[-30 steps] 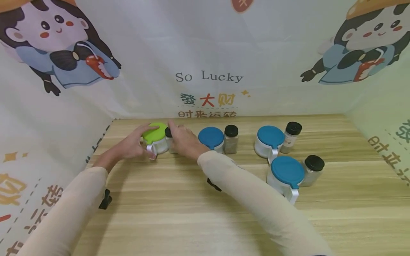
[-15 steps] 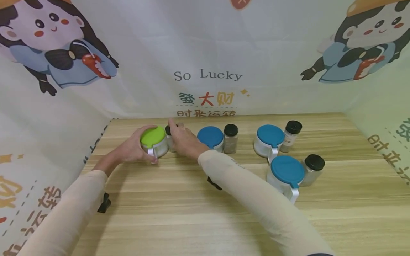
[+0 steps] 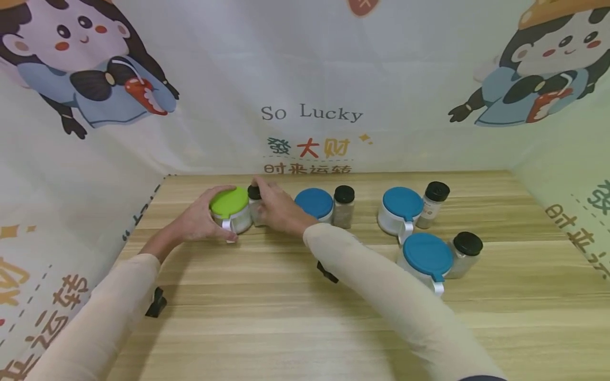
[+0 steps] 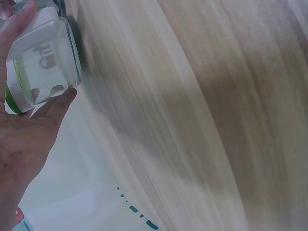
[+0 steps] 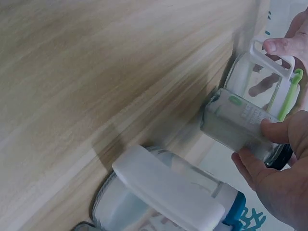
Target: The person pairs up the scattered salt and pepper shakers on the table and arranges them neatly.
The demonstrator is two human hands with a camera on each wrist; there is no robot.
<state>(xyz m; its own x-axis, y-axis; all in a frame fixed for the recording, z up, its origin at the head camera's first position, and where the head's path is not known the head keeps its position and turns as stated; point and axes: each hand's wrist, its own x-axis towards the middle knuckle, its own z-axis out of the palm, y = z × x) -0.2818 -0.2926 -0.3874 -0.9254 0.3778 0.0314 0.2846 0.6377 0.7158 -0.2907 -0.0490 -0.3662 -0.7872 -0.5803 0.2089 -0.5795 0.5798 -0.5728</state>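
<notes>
In the head view my left hand [image 3: 202, 217] holds a seasoning jar with a green lid [image 3: 230, 202], fingers at its far left side and thumb by its white handle [image 3: 227, 226]. Glass shows through its side [image 4: 45, 67] in the left wrist view. My right hand [image 3: 281, 209] grips a black-capped spice bottle [image 3: 254, 203] standing close against the jar's right side. In the right wrist view, thumb and fingers pinch this clear bottle [image 5: 236, 120] near its cap. The right hand partly covers the bottle in the head view.
Right of my right hand stand a blue-lidded jar [image 3: 314, 203] and a black-capped bottle [image 3: 344, 206]. Farther right is another blue-lidded jar [image 3: 402, 209] beside a labelled bottle [image 3: 432, 203]. Nearer me stand a third blue-lidded jar [image 3: 426, 256] and bottle [image 3: 464, 254]. A printed curtain [image 3: 305, 69] borders the wooden table [image 3: 286, 317].
My left fingers have slid from the top of the green lid to the jar's left side. My right hand has shifted slightly right, showing more of the bottle.
</notes>
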